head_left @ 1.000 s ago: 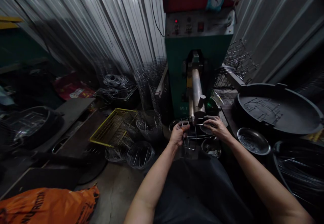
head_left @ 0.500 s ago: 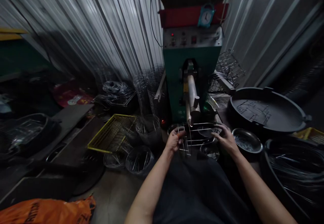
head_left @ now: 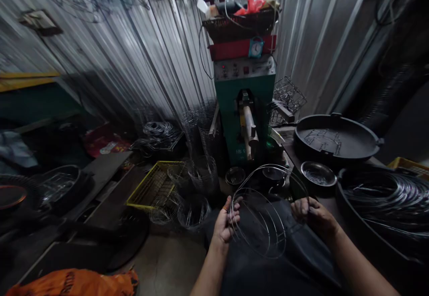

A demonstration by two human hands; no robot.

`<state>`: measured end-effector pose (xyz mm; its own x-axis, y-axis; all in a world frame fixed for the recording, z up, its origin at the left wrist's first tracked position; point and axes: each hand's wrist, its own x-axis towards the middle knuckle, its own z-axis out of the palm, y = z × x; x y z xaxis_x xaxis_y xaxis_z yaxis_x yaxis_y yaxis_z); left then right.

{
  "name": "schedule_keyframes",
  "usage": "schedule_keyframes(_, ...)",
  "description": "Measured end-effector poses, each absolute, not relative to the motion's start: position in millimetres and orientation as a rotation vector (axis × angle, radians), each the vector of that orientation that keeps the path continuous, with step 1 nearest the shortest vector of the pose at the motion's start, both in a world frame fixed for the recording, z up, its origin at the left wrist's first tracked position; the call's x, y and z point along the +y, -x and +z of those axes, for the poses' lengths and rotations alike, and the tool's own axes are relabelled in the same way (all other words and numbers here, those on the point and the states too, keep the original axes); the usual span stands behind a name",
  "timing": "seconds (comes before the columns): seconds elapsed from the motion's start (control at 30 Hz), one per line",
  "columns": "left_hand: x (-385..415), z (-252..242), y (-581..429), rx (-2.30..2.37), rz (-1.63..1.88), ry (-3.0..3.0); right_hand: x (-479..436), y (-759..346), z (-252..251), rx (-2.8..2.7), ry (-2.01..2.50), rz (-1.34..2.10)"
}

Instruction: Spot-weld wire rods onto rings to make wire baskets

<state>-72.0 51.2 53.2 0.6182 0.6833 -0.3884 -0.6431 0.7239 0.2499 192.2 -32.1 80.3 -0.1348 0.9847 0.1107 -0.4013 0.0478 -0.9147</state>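
Observation:
My left hand (head_left: 228, 221) is closed round the left edge of a round wire frame (head_left: 284, 233), made of thin metal rings with short cross wires. The frame is tilted over my lap, in front of a dark apron (head_left: 254, 269). To its right, my right hand (head_left: 310, 212) pinches the right side of a larger wire ring (head_left: 268, 165) that arches above the frame. Whether that ring is joined to the frame I cannot tell. Beyond both hands stands a green spot welding machine (head_left: 225, 108), its metal arm (head_left: 250, 124) pointing toward me.
Right of the machine are a wide black pan (head_left: 351, 151), a small metal bowl (head_left: 331, 182) with wire pieces, and a tub holding coiled wire (head_left: 398, 198). At left stand a yellow basket (head_left: 139, 201) and wire cylinders (head_left: 203, 177). An orange sack (head_left: 73, 282) lies lower left.
The wire frame has come away from the machine's arm tip toward my body and turned from nearly flat to tilted. Both hands have moved back with it. My view has shifted upward.

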Motion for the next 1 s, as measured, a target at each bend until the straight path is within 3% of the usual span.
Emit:
schedule_keyframes(0.23,55,19,77,0.415,0.772,-0.168,0,-149,105,-0.793,0.892,1.279)
schedule_keyframes(0.6,12,13,63,0.547,0.967,-0.481,48,-144,81,-0.586,0.939,1.312)
schedule_keyframes(1.0,-2,10,42,0.788,0.979,-0.693,26,-127,61,-0.529,1.149,1.533)
